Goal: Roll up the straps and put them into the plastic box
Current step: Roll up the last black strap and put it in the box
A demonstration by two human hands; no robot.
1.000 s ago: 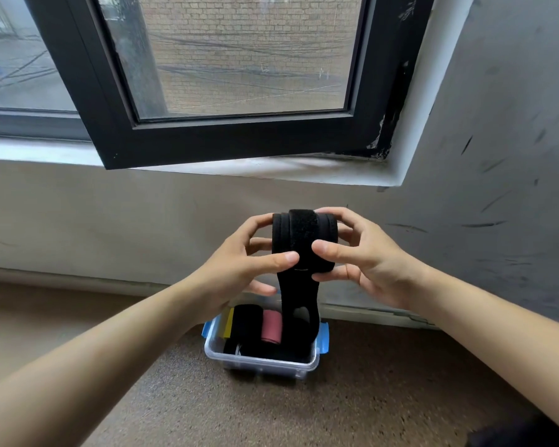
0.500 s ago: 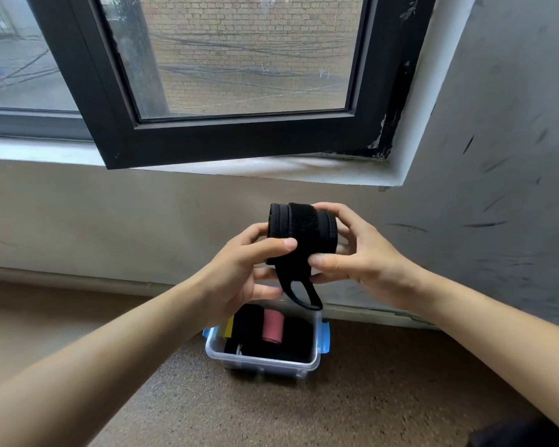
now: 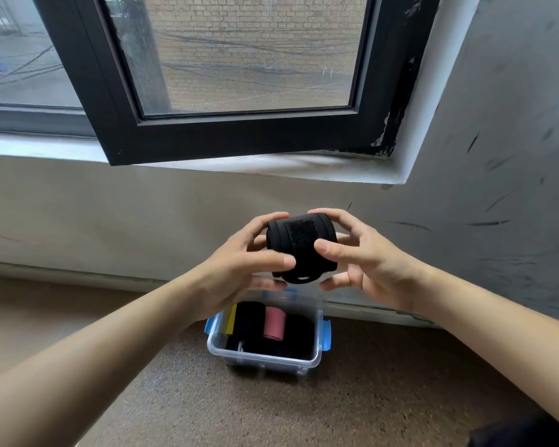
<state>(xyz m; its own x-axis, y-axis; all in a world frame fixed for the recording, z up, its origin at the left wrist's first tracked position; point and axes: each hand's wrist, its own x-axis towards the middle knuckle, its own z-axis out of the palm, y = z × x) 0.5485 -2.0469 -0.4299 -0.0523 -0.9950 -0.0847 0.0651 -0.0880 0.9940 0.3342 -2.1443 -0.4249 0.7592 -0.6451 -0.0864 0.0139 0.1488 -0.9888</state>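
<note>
Both hands hold the rolled black strap [image 3: 291, 240] in the air, well above the floor [image 3: 368, 398]. The left hand [image 3: 236, 272] curls round its left end and the right hand [image 3: 371, 269] round its right end. Fingers reach over the top and back, and the thumbs press on the near face. The roll's long axis runs side to side between the two palms. Its fastening patch faces the person, and a short loop [image 3: 300, 279] hangs from the underside, not yet tucked in.

The plastic box [image 3: 265, 359] stands open on the floor at the foot of the wall [image 3: 142, 221], almost straight beneath the roll. It already holds dark rolls, a pink roll [image 3: 274, 324] and a yellow piece [image 3: 231, 319] at its left side. The box's long side also seems to run side to side, so the roll probably needs no turn, only a straight drop. Neither hand is plainly nearer the box. How much room is left among the dark rolls cannot be made out.
</note>
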